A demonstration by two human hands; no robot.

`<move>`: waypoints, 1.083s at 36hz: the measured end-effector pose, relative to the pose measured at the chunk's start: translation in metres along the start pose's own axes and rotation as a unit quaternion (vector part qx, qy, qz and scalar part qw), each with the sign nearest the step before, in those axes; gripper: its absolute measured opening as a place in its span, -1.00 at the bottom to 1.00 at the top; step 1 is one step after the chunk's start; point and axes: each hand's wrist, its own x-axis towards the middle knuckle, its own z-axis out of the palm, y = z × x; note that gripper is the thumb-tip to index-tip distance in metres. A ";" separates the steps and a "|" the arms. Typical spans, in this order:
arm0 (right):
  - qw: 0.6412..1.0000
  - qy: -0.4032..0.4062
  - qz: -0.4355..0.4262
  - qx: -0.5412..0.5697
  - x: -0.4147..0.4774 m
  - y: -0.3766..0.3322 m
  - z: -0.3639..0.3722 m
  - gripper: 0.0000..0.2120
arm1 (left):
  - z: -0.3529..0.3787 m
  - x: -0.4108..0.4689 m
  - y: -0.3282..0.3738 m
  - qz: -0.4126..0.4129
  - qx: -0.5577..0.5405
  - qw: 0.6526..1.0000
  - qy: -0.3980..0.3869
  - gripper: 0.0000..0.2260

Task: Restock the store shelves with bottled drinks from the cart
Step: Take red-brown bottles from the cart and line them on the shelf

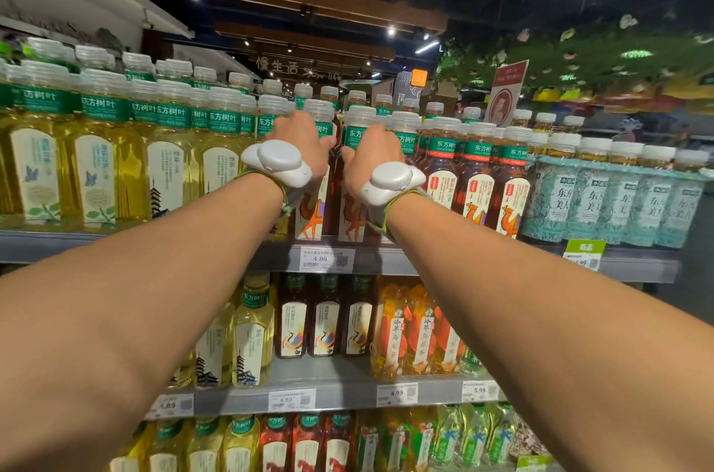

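Both my arms reach up to the top shelf. My left hand grips a dark red tea bottle with a camel label and white cap, fingers curled round its shoulder. My right hand grips the neighbouring camel-label bottle the same way. The two bottles stand side by side at the shelf's front edge, above the 4.89 price tag. Each wrist carries a white device on a strap. No cart is in view.
Yellow tea bottles fill the top shelf to the left. More camel-label bottles and teal-label bottles stand to the right. Lower shelves hold red, orange and yellow drinks. A red sign stands behind.
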 end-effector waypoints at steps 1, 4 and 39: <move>1.000 -0.002 -0.001 -0.002 -0.004 -0.002 0.000 -0.56 | -0.002 -0.001 -0.001 -0.001 0.002 1.000 -0.003 -0.61; 0.998 0.043 -0.032 0.024 -0.025 0.003 -0.005 -0.60 | -0.004 -0.012 0.005 -0.017 -0.021 1.000 0.015 -0.64; 0.970 -0.177 -0.121 0.110 -0.244 0.261 -0.063 -0.78 | 0.104 -0.319 0.082 -0.030 0.020 0.997 -0.074 -0.92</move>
